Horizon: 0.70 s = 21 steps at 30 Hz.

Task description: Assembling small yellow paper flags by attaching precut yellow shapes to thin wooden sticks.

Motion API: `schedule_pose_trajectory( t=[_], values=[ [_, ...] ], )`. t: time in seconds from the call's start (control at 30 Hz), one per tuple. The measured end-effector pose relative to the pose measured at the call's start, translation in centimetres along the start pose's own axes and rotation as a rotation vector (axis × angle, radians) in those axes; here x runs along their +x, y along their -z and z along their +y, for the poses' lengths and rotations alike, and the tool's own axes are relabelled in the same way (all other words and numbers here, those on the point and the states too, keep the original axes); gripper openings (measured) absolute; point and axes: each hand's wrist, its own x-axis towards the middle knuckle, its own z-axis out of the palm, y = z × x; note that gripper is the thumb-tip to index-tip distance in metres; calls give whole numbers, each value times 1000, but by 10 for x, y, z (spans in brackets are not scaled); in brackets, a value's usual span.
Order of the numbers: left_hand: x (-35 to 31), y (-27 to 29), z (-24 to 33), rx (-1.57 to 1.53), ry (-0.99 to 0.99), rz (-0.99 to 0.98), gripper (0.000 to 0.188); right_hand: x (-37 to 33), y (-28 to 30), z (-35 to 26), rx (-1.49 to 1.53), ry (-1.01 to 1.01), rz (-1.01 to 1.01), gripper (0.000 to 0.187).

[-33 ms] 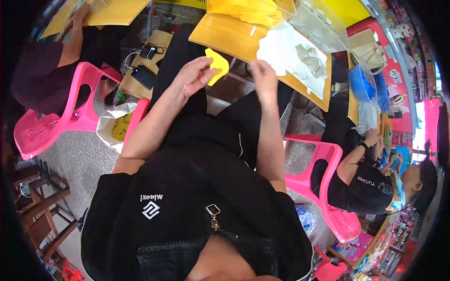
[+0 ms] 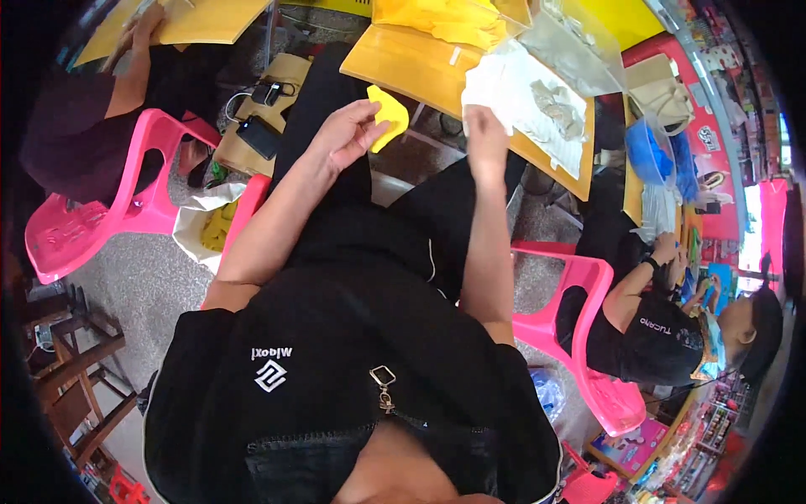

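My left hand (image 2: 346, 139) pinches a small, flat, bright yellow piece (image 2: 389, 119) between thumb and fingers. It is held above my lap, in front of the table's near edge; whether it is felt or foam I cannot tell. My right hand (image 2: 487, 144) is at the near left edge of a white sheet (image 2: 502, 80) on the table, fingers drawn together. What they hold, if anything, is hidden. A greyish-white crumpled bundle (image 2: 558, 109) lies on the white sheet.
On the wooden table (image 2: 395, 63) are a heap of yellow material (image 2: 445, 21) and a clear bin (image 2: 571, 42). Pink chairs (image 2: 579, 328) stand on both sides. A co-worker (image 2: 655, 328) sits at right, another person (image 2: 84, 126) at left. A white bag (image 2: 195, 227) holds yellow pieces.
My right hand has moved slightly to the right and toward me, to the white sheet's edge. My left hand and the yellow piece have hardly moved.
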Motion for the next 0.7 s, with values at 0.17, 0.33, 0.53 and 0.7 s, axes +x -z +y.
schedule_pose_trajectory(
  t=[0.17,0.33,0.53,0.7],
  values=[
    [-11,-24,5,1,-42,-6,19,29,15,36,-511,-4,29,28],
    [-14,-27,13,51,-69,-87,23,36,28,42,-481,-138,-7,32],
    [-18,-11,29,-97,-47,-205,25,-19,73,2,134,-278,-206,26],
    [-17,-8,30,-97,-38,-215,25,-78,91,-54,364,-176,-357,25]
  ],
)
